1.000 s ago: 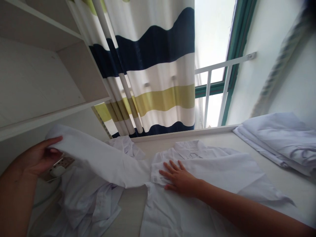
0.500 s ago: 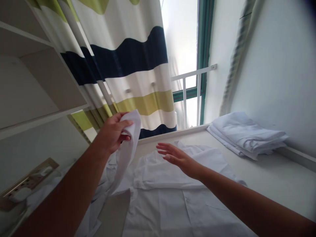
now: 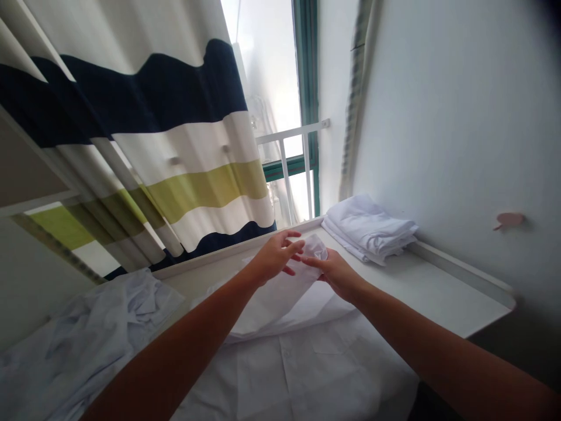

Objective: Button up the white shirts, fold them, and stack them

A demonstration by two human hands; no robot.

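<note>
The white cotton sleeve [image 3: 302, 266] is pinched in both grips — left hand [image 3: 275, 255], right hand [image 3: 333, 273] — above the white worktop [image 3: 429, 286]. Half a second earlier, only the left hand held it.

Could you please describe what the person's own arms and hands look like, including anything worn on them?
Both forearms are bare as far as the picture shows; no sleeves come into view. The left hand and right hand wear no gloves, and no watch, bracelet or ring is visible. The fingers are uncovered; details of the nails are too small to tell.
</note>
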